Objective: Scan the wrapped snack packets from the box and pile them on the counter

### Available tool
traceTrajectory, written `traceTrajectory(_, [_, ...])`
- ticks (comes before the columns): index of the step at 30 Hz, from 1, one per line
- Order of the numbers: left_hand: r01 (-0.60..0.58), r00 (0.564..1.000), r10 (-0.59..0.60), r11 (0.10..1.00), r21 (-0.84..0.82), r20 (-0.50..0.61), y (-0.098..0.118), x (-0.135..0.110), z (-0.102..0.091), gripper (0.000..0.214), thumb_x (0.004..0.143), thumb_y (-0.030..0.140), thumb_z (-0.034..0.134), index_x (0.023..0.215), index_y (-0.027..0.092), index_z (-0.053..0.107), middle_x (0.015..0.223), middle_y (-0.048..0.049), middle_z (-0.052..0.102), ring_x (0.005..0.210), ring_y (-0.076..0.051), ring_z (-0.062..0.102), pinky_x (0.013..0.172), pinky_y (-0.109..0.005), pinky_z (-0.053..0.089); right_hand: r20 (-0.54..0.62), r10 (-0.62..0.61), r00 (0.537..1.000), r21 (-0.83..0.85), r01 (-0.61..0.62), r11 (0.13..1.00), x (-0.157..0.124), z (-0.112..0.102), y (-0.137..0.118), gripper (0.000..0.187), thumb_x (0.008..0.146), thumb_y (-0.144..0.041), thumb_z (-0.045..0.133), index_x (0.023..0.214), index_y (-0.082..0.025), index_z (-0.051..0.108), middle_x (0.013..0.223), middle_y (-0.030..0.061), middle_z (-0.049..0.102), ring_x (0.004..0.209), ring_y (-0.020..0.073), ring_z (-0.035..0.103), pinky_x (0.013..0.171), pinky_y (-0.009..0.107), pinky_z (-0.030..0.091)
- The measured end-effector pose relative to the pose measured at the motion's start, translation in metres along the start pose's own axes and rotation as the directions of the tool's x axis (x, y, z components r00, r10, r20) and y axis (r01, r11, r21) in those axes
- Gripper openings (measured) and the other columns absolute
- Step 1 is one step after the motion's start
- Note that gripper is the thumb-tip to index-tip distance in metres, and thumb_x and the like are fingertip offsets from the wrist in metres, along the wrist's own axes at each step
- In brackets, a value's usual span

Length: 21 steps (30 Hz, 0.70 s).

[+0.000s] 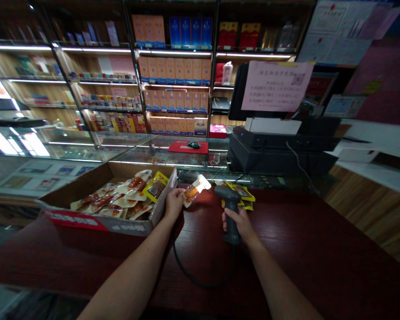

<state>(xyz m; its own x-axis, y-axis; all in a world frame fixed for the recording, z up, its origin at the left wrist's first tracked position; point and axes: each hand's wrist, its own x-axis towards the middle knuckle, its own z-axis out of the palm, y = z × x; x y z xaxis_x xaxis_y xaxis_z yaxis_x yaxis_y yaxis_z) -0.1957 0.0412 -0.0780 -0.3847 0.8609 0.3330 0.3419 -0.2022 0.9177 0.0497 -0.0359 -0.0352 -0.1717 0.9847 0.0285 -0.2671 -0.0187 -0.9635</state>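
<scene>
Just right of my left hand (175, 203), a clear-fronted packet (192, 193) is found, pinched by its near edge between thumb and fingers. The packet is tilted, its far end white and brightly lit, and brownish contents show through.

Immediately left of the same hand stands a cardboard box (120, 227); whether my knuckles touch its wall I cannot tell. Inside it lie similar packets (120, 200) in a heap, with one yellow packet (157, 186) propped at the side nearest my hand.

My right hand (242, 222) is clasped around the handle of a scanner (231, 213), held upright, head uppermost. The trigger's position cannot be told. From the handle's foot a cable (190, 273) loops over the table (293, 249), between my forearms. Just beyond my right hand, partly hidden by the scanner, lie several yellow packs (244, 191).

Farther off, ahead of both hands, I note a mouse (193, 145) on a red mat (178, 146); ahead and right of my right hand, a monitor (238, 93) bearing a printed sheet (276, 86).
</scene>
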Motion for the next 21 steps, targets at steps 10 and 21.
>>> traceTrajectory(10, [0.038,0.999,-0.038,0.999,0.022,0.006,0.003,-0.001,0.0,0.023,0.072,0.014,0.047,0.082,0.01,0.067,0.077,-0.0051,0.069,0.072,-0.017,0.064,0.067,-0.026,0.05,-0.003,0.015,1.0,-0.005,-0.015,1.0,0.001,-0.001,0.002,0.037,0.066,-0.041,0.07,0.091,-0.018,0.056,0.053,-0.0042,0.06,0.037,0.0121,0.054,0.036,0.023,0.046])
traceTrajectory(21, [-0.007,0.999,-0.001,0.985,0.173,0.047,0.075,-0.023,-0.012,0.024,0.075,0.009,0.049,0.083,0.014,0.071,0.083,-0.0056,0.072,0.078,-0.017,0.065,0.076,-0.027,0.049,0.048,0.003,0.999,0.025,-0.005,1.0,-0.001,0.025,-0.014,0.042,0.062,-0.042,0.072,0.091,-0.016,0.057,0.051,-0.0037,0.059,0.036,0.0122,0.053,0.035,0.024,0.045])
